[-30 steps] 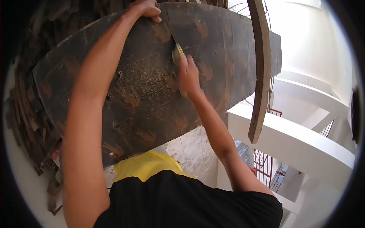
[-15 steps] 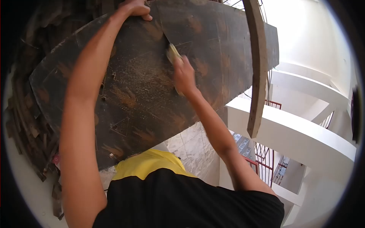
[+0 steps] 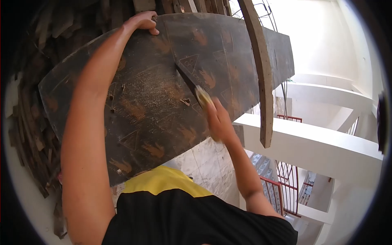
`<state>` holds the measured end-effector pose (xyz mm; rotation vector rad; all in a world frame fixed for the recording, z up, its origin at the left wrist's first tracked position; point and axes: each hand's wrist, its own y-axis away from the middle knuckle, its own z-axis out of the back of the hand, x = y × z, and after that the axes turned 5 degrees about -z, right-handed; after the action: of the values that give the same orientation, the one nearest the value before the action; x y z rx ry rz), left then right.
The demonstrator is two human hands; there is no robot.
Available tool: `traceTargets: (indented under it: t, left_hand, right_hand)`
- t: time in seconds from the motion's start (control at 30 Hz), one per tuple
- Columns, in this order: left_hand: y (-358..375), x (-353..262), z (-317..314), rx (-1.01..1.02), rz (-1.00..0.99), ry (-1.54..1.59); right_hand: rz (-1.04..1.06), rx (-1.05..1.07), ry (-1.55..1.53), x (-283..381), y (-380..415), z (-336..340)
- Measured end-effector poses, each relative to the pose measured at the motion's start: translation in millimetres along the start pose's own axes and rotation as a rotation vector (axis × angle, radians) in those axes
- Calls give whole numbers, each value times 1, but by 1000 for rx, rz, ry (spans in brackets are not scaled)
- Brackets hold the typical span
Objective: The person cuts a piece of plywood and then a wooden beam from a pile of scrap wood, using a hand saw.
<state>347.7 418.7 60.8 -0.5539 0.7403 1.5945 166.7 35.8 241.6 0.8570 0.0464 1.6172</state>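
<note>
A large dark plywood board [image 3: 134, 98] with worn orange-brown prints fills the middle of the view. A thin line runs down from its far edge to the tip of a handsaw [image 3: 187, 77]. The saw's blade slants across the board, and its pale yellowish handle is wrapped in the fingers of my right hand [image 3: 219, 122], which is slightly blurred. At the far edge, my left hand [image 3: 143, 21] is bent over the board and closed on it, fingertips partly hidden behind. Sawdust and small chips are scattered over the board's middle.
A long wooden plank [image 3: 261, 77] stands across the board's right part. Stacked timber [image 3: 28, 126] lies at the left and far side. On the right are a white beam [image 3: 314, 136], red metal railings [image 3: 281, 190] and stairs below.
My right hand has drawn the saw back toward me and to the right, so more blade shows. My left hand keeps its hold on the board. The view has shifted slightly.
</note>
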Motion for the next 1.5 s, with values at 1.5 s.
traceTargets:
  t: [1.5]
  left_hand:
    - [31,-29,24,-11,188,131]
  right_hand:
    - [172,-134,126,-53,0,-33]
